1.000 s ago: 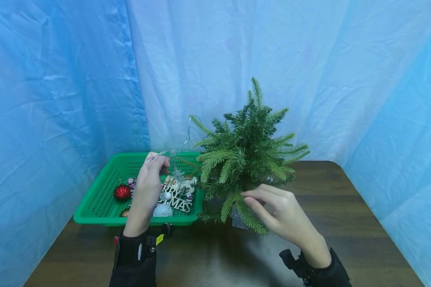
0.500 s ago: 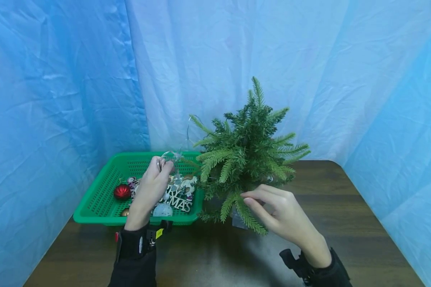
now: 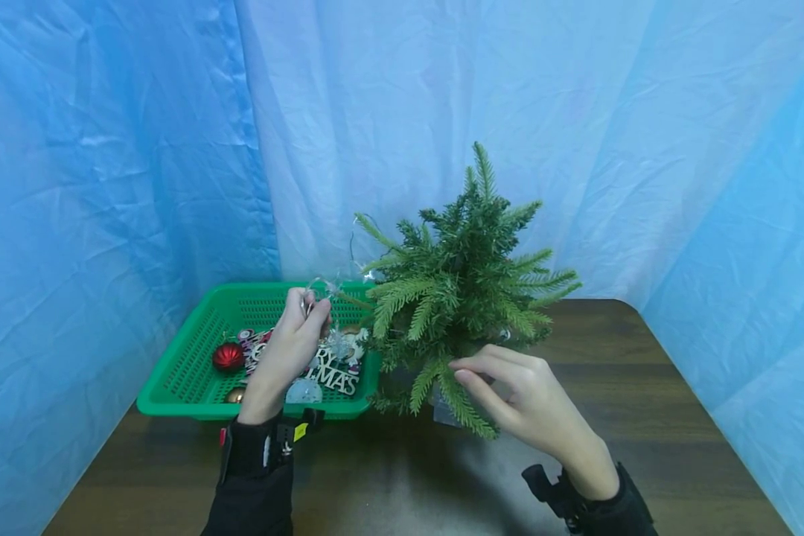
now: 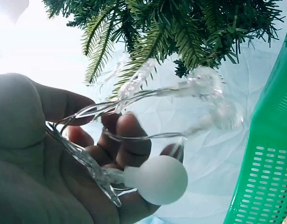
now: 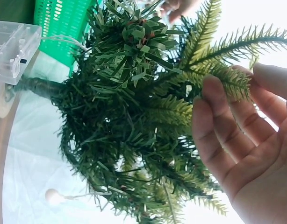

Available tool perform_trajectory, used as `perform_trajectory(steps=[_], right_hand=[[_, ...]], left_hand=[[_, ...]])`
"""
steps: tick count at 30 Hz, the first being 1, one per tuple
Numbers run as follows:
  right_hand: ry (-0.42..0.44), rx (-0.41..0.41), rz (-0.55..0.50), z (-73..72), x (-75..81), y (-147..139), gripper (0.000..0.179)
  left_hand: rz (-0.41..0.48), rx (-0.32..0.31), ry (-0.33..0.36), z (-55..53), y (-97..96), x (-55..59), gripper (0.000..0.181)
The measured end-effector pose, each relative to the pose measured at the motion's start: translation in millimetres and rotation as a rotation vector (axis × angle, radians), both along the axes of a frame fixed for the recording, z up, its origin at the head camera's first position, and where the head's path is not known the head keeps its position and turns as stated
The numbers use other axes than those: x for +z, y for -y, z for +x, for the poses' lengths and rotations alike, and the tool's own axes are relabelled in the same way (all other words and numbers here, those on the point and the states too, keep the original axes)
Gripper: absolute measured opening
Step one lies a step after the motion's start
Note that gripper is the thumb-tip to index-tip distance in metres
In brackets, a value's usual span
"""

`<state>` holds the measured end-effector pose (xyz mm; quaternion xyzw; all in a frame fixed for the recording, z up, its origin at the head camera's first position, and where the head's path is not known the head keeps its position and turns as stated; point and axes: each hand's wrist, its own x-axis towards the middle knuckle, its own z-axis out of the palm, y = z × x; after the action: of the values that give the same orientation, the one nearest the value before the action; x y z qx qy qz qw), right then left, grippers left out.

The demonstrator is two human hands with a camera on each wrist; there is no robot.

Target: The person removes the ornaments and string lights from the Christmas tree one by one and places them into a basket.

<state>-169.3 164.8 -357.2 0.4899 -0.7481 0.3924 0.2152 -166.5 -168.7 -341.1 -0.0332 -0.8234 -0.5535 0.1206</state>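
Note:
A small artificial Christmas tree (image 3: pixel 462 283) stands on the table in the head view. Over the basket, to the left of the tree, my left hand (image 3: pixel 288 342) holds a bunch of string lights. The left wrist view shows the clear wire looped through the curled fingers, with a round white bulb (image 4: pixel 163 179) and clear ornament-shaped lights (image 4: pixel 206 84) hanging from it. Some wire of the string lights runs up to a left branch. My right hand (image 3: pixel 529 387) pinches a low front branch (image 5: pixel 227 81) between thumb and fingers. A clear battery box (image 5: pixel 15 51) sits by the trunk.
The green basket (image 3: pixel 174 408) is left of the tree. Inside lie a red bauble (image 3: pixel 228 358), a gold bauble (image 3: pixel 234 395), wooden lettering (image 3: pixel 338 381) and other decorations. Blue curtains (image 3: pixel 402 112) surround the wooden table (image 3: pixel 643 417).
My left hand has shifted right, closer to the tree, bringing the string lights along, and its fingers have gathered the wire. My right hand stays at the same branch.

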Motion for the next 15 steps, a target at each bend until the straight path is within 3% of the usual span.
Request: perform_trajectory(steps=[4, 8, 13, 15], right_hand=[[0.001, 0.000, 0.003, 0.7, 0.5, -1, 0.020], [-0.003, -0.003, 0.010, 1.1, 2.1, -4, 0.021], [-0.047, -0.022, -0.018, -1.4, 7.8, -14, 0.021], [-0.080, -0.039, -0.054, -2.7, 10.4, -22, 0.021]], left_hand=[[0.007, 0.025, -0.015, 0.0, -0.7, -0.9, 0.036], [-0.041, 0.096, -0.036, 0.2, 1.6, 0.1, 0.054], [-0.172, 0.212, -0.119, 0.4, 8.9, 6.4, 0.049], [-0.201, 0.219, -0.152, -1.5, 11.2, 11.6, 0.049]])
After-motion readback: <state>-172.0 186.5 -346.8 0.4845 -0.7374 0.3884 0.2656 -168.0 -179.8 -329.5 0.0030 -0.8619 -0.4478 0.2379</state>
